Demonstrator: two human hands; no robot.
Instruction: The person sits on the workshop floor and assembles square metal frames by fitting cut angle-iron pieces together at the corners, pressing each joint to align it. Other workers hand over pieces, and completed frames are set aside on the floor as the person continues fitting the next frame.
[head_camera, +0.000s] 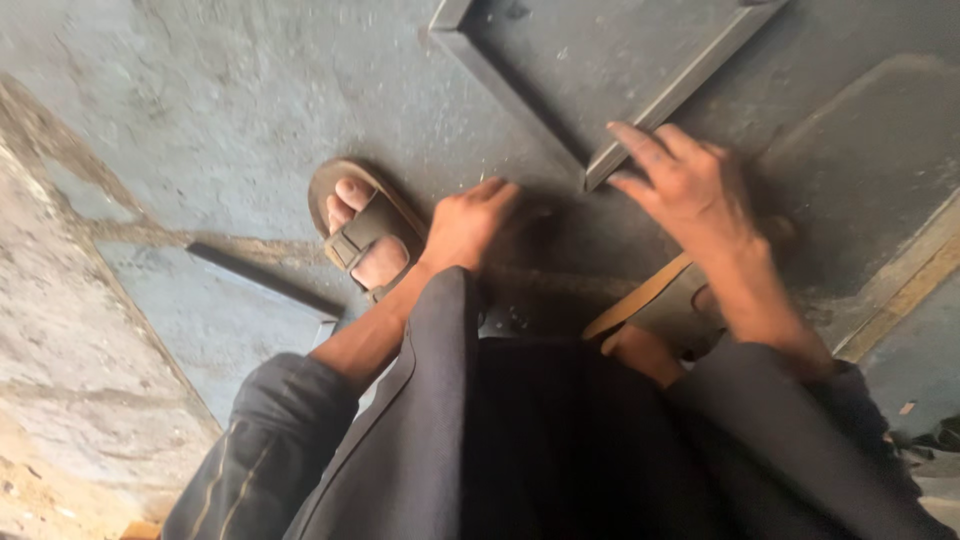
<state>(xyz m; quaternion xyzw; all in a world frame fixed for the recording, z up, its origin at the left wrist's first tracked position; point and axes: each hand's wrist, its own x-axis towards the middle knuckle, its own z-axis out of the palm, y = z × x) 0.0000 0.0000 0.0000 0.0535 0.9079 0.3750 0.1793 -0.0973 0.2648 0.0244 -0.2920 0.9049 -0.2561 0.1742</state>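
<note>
Two dark-sleeved arms, two sandalled feet; left hand (468, 225) curled, grip hidden; right hand (685, 185) spread on metal frame (640, 125).

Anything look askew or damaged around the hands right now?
Nothing looks broken. The metal frame lies at an angle across the grey floor, its corner by the right hand, whose fingertips touch it. The left hand rests on the floor beside the sandalled foot. Floor is dusty, scuffed.
</note>
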